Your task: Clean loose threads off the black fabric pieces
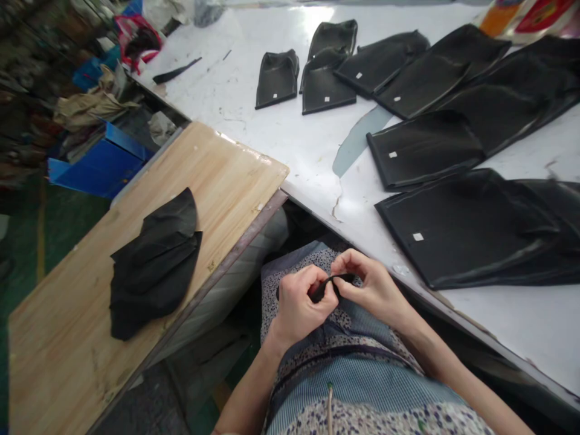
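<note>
Both hands are close together over the patterned apron, near the bottom middle. My left hand (304, 302) is closed on a small black piece (321, 291), which looks like a narrow folded strip. Thumb and fingers of my right hand (362, 283) pinch the other end of that same piece. Its lower part is hidden by the fingers. Left of the hands, a crumpled black fabric piece (156, 266) lies on the wooden board (67, 338).
Several flat black pieces with small white labels (426, 235) lie on the white table (290, 145), which runs from upper left to lower right. A blue box (102, 163) stands behind the board. A thin black strip (176, 70) lies near the table's left edge.
</note>
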`<state>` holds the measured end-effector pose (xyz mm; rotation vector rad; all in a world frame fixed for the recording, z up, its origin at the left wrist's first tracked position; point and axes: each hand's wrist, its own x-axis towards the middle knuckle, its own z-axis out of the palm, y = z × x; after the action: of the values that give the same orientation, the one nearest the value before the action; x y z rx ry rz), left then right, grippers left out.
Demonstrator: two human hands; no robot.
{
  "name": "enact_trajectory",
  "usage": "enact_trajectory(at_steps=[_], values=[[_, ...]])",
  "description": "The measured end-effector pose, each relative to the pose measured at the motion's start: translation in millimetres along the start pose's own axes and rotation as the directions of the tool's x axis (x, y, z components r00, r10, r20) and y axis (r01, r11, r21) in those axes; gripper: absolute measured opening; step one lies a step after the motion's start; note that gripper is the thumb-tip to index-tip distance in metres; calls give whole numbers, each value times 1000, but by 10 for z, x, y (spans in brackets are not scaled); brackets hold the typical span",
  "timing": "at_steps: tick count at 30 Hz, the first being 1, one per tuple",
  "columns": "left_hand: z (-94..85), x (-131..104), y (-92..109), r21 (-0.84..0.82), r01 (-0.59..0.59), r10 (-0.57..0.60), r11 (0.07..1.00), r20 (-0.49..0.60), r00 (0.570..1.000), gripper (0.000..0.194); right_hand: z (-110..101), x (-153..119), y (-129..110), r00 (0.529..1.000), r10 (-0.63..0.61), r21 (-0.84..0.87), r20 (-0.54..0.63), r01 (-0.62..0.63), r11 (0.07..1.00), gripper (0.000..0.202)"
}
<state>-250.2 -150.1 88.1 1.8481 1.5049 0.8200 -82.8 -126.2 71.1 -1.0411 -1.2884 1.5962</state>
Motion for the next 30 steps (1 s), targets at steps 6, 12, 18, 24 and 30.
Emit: enact_trajectory(at_steps=[6,12,18,24,30], values=[[65,-18,-40,-226,246,-232,942,90,969,19,67,20,91,980,200,290,-19,-186,939,13],[99,0,-105,-403,407,-347,820,216,913,20,45,-3,145,984,171,260,-43,-155,953,13],[110,24,-120,-350,404,-352,845,206,913,22,51,-5,142,991,121,170,-52,-110,979,11],[86,4,-119,-343,351,-312,871,166,936,23,-80,-56,118,992,106,102,67,-113,988,8],[89,-2,-109,-372,344,-293,862,188,937,21,-250,-138,79,973,-47,-77,226,66,995,17]])
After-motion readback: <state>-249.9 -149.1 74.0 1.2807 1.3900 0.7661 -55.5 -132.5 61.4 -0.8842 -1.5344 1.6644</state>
